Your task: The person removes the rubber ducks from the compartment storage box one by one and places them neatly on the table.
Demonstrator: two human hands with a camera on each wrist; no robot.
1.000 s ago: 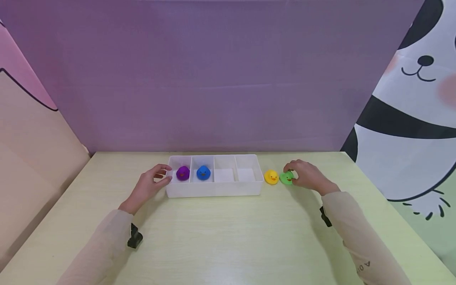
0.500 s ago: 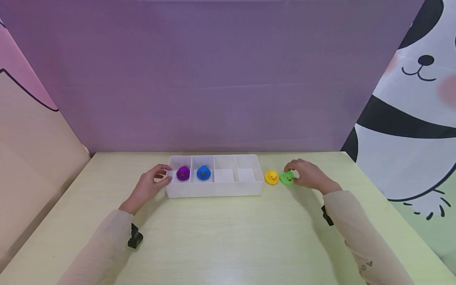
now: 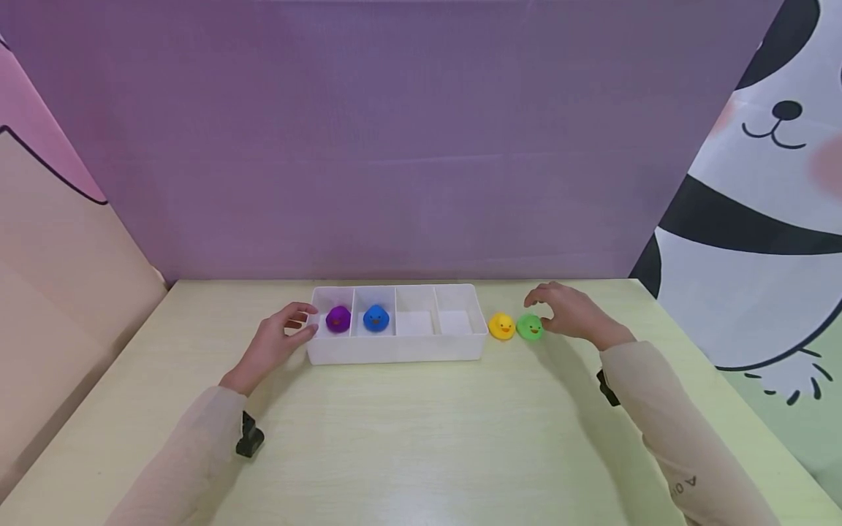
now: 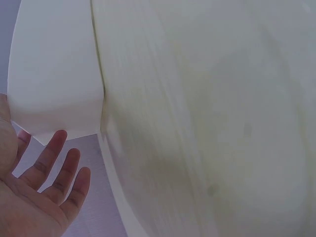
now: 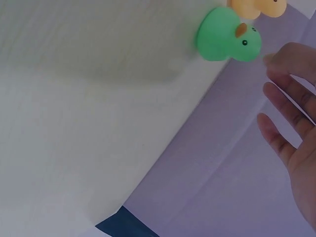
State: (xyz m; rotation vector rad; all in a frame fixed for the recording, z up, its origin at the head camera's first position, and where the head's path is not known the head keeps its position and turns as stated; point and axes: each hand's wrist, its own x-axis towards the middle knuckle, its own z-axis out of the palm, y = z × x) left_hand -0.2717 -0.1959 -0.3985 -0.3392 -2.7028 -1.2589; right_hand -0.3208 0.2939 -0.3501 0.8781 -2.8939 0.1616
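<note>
A white four-compartment box [image 3: 395, 349] stands near the back of the table. Its leftmost compartment holds a purple rubber duck [image 3: 338, 319], and the one beside it a blue rubber duck [image 3: 376, 318]. My left hand [image 3: 279, 337] is at the box's left end, thumb and fingertips at the end wall, fingers relaxed and spread in the left wrist view. To the right of the box, a yellow rubber duck [image 3: 502, 326] and a green rubber duck [image 3: 530, 327] sit side by side on the table. My right hand [image 3: 569, 314] hovers just right of and above the green duck, fingers loosely bent, holding nothing.
The two right compartments [image 3: 416, 321] of the box have nothing in them. Behind the pale wooden table [image 3: 395, 438] rises a purple backdrop [image 3: 421, 146]. A panda picture [image 3: 756, 292] covers the right side. Black wrist cameras [image 3: 250, 436] are strapped at both sleeves.
My right hand has let go of the green duck and lifted slightly up and away from it. The green duck stays beside the yellow one. My left hand has not moved.
</note>
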